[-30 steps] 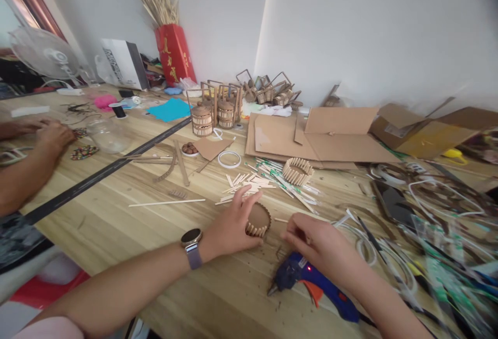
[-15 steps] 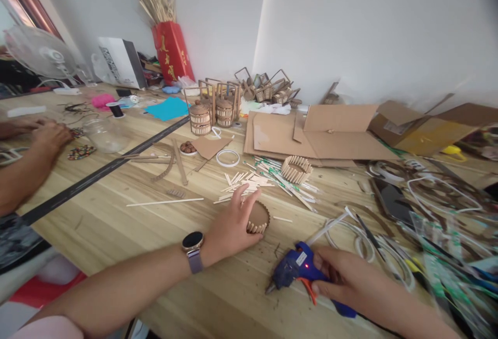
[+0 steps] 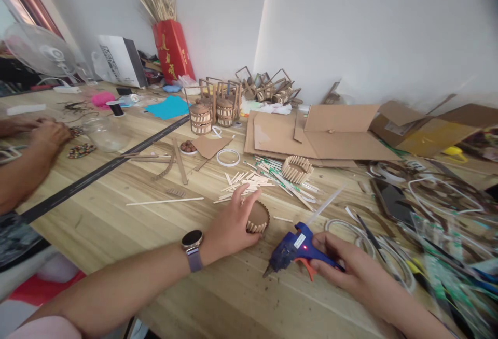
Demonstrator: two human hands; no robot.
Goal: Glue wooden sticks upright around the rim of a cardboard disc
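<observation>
My left hand [image 3: 232, 221], with a watch on its wrist, is curved round the left side of a small round cardboard base [image 3: 260, 213]. Its thumb is at the near rim and its fingers reach the far side. Short wooden sticks stand upright along the base's near edge. To the right, my right hand [image 3: 342, 258] grips a blue hot glue gun [image 3: 290, 248] by its handle. The gun's nozzle points down and left over the table, its red light is lit, and a clear glue stick [image 3: 324, 205] juts from its back.
Loose short sticks [image 3: 249, 181] and a finished-looking stick ring [image 3: 296, 169] lie beyond my left hand. Flat cardboard [image 3: 342, 144] is behind them. Cables, a phone [image 3: 392, 201] and tools crowd the right. Small lidded baskets [image 3: 201, 118] stand at the back; another person's hands [image 3: 50, 134] are at left.
My right hand has lifted the glue gun slightly up and away from me, tipping its back end up. My left hand and the round base have stayed in place.
</observation>
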